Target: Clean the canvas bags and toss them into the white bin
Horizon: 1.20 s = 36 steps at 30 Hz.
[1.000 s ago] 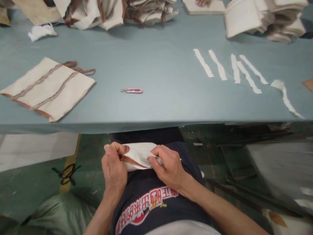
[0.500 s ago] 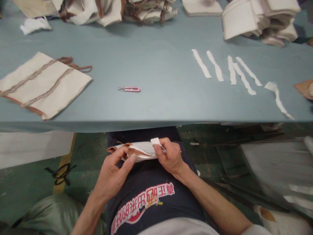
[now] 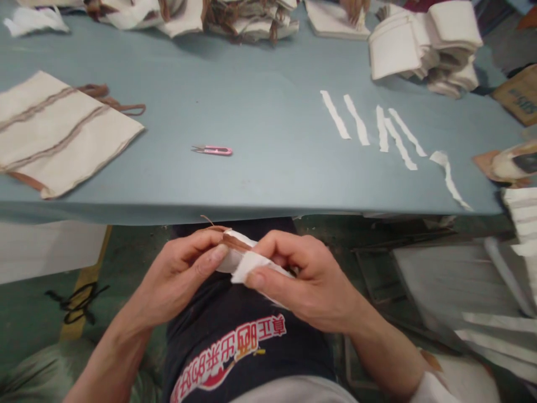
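Above my lap, my left hand (image 3: 191, 268) pinches the edge of a folded white fabric piece with brown trim (image 3: 236, 242). A thin brown thread or cord end sticks up from it near my left fingers. My right hand (image 3: 304, 280) grips the other side of this piece, its thumb pressing a small white strip (image 3: 247, 266) against it. The strip's loose end points left. My right fingers hide much of the fabric piece. On the table in front lies a pink-handled thread snips (image 3: 212, 150).
A flat cream fabric bag with brown cords (image 3: 71, 134) lies on the blue table (image 3: 260, 184) at left. Several white strips (image 3: 356, 119) lie at right. Stacked cream pieces (image 3: 419, 45) and brown-trimmed bundles (image 3: 247, 19) line the back, where another person's hand (image 3: 354, 11) shows.
My right hand has come closer and moved left across the fabric piece, bringing the white strip nearer my left fingers. The view has shifted right.
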Tool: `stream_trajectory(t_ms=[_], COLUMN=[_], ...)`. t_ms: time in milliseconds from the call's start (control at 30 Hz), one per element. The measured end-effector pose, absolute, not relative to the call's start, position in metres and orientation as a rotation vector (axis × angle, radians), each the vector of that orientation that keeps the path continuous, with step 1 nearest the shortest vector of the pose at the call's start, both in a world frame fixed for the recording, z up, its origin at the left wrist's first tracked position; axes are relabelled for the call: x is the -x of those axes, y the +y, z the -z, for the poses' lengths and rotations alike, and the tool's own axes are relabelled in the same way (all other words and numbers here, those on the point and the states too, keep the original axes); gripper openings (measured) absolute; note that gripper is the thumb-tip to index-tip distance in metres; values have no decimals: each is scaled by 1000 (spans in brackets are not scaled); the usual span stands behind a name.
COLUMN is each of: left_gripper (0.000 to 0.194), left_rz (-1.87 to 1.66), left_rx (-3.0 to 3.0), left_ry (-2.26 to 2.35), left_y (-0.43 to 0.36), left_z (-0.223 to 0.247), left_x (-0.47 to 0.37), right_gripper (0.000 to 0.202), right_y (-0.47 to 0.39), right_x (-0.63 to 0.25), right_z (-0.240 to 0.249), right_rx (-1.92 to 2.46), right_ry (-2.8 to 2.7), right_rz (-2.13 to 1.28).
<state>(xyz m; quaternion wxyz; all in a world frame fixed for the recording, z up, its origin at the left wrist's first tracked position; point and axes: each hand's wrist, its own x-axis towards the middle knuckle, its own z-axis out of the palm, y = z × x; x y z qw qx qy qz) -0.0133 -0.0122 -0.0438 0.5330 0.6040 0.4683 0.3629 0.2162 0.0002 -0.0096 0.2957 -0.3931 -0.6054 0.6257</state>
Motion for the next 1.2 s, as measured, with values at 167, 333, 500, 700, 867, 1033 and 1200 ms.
stream_trajectory(t_ms=[167, 333, 500, 700, 867, 1033, 1200], left_gripper=[25, 25, 29, 30, 27, 24, 32], left_rz=[-905, -888, -884, -890, -887, -876, -850], left_rx=[-1275, -1193, -1228, -1101, -1031, -995, -969], left_ry=[1209, 1218, 1225, 1187, 1162, 1148, 1206], left_y=[-12, -13, -12, -14, -13, -13, -10], left_z=[46, 47, 51, 60, 66, 62, 62], left_x=[6, 8, 12, 16, 16, 15, 13], right_gripper=[28, 40, 37, 32, 33, 49, 57], right_y=[11, 16, 20, 21, 21, 25, 29], right_x=[-210, -209, -207, -202, -200, -202, -203], right_z=[18, 25, 25, 28, 31, 37, 42], right_rx=[1242, 1226, 1273, 1374, 1436, 1257, 1148], right_ry=[-1678, -1632, -1652, -1728, -1708, -1560, -1448], right_rz=[-1628, -1782, -1761, -1730, -1750, -2024, -2176])
